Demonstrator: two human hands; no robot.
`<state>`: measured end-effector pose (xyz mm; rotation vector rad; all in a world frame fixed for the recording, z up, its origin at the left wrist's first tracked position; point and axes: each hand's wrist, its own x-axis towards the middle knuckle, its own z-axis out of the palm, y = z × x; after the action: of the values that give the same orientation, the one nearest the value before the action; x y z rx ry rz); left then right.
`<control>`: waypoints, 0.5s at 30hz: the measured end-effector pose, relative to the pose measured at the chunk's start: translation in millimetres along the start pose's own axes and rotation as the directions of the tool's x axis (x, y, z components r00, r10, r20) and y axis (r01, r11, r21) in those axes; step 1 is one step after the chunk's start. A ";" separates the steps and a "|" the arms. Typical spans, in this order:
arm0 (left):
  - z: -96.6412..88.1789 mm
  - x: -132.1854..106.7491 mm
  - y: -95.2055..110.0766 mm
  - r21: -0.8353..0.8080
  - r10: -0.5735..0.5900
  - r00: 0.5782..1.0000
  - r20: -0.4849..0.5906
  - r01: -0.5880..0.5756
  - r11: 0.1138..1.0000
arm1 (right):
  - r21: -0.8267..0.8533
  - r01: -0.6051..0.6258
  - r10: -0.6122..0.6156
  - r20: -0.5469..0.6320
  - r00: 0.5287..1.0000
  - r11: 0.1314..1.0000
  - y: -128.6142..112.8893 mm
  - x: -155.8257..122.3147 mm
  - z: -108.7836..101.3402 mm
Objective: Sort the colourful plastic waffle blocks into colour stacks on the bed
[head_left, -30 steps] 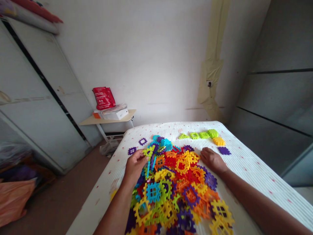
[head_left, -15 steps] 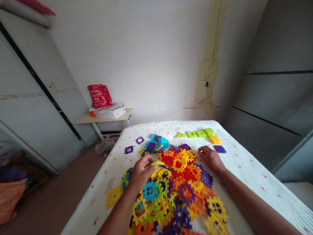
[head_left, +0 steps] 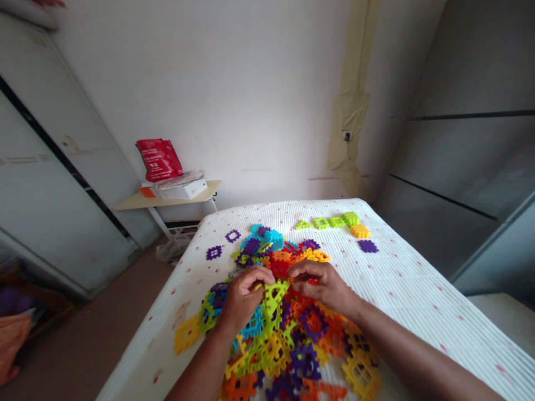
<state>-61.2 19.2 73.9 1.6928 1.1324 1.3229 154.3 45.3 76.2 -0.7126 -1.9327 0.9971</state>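
My left hand [head_left: 249, 289] is closed on a lime-green triangular building piece [head_left: 276, 289] with notched edges, pinched at its left side above the pile. Close to the right corner of that piece is my right hand [head_left: 320, 283], its fingers bent and thumb apart; I cannot tell whether it touches the piece. Below both hands spreads a heap of interlocking plastic pieces in several colours, among them a yellow window piece [head_left: 363, 374], a purple frame piece [head_left: 313, 323] and a blue piece [head_left: 253, 324], partly hidden by my left hand.
The heap lies on a white ribbed bed cover [head_left: 418, 312]. Toward the back right are green pieces in a row [head_left: 321, 223], a green stack [head_left: 351, 218], a yellow stack [head_left: 360, 231] and a purple stack [head_left: 368, 246]. Two purple pieces [head_left: 214, 253] lie apart at left.
My right hand has moved left from the sheet beside the heap to the green triangular piece. My left hand has tilted the piece so its flat face shows.
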 end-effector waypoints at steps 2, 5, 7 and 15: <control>1.1 -1.0 1.8 -0.019 0.009 1.000 0.014 -0.009 1.000 | 0.003 0.029 -0.029 0.055 0.998 1.000 -4.4 -1.5 4.5; 2.7 -2.0 4.7 -0.055 -0.005 1.000 0.029 0.006 0.998 | -0.039 0.131 -0.127 0.085 0.988 0.991 -9.8 -2.6 7.8; 4.6 -2.4 6.3 -0.069 -0.012 0.999 0.038 0.014 0.997 | -0.080 0.186 -0.179 0.093 0.979 0.979 -13.7 -3.1 9.1; -12.1 -3.8 6.6 0.055 -0.064 0.977 -0.201 0.077 0.996 | -0.280 0.062 -0.101 -0.127 0.987 0.958 13.3 17.3 -25.4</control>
<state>-71.9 13.3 81.3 1.5753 1.3489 1.4503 168.9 75.1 80.8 -0.8279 -1.9790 0.6158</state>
